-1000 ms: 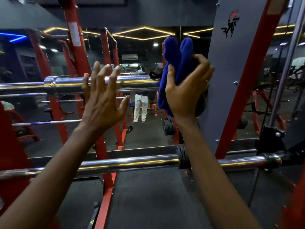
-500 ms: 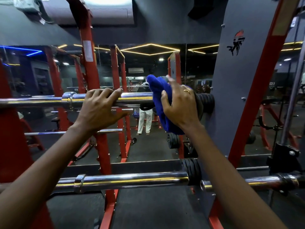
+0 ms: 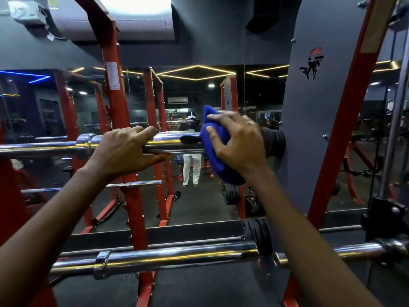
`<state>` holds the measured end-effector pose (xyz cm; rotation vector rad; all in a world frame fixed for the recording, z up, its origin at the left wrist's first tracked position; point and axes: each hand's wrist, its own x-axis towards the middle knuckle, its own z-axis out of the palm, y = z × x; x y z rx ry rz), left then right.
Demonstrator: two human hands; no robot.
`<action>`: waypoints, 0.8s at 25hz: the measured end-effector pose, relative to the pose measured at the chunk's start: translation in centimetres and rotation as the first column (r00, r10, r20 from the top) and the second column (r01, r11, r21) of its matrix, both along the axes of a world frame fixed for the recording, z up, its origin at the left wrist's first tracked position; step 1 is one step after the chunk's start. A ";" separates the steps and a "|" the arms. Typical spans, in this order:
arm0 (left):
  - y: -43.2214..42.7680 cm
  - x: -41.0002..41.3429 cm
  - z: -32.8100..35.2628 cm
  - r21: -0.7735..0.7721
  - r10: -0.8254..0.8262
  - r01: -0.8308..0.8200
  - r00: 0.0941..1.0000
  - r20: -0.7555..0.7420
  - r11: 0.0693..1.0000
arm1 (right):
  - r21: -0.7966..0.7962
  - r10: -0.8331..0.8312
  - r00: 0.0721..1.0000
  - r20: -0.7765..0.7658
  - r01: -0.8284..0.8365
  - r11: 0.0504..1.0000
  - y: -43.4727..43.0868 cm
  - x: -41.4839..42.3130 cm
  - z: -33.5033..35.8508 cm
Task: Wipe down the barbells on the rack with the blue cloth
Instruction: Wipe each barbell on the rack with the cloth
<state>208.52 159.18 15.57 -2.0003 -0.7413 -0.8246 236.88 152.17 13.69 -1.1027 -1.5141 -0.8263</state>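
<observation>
Wiping the upper barbell at the right edge of the rack: right hand clamps the blue cloth around the bar, left hand grips it alongside. Wrap fully; stroke lengthwise, bar steadied.

The red rack carried two chrome bars, one above the other. The upper barbell ran level toward a grey panel. The lower barbell lay well below, black discs near its right end.
</observation>
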 end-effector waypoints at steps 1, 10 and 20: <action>0.0 0.0 -0.1 0.003 -0.004 0.004 1.000 0.002 1.000 | 0.015 -0.026 0.996 -0.090 0.027 1.000 -0.1 1.1 -0.1; 0.6 -0.1 0.2 -0.014 -0.039 0.039 0.999 -0.008 0.999 | 0.053 -0.111 0.986 -0.121 0.118 0.992 1.5 -5.7 -0.9; 1.4 -0.4 -1.7 0.067 -0.110 0.107 0.993 0.049 0.992 | 0.393 0.180 0.749 -0.638 0.116 0.912 2.4 -2.6 -4.1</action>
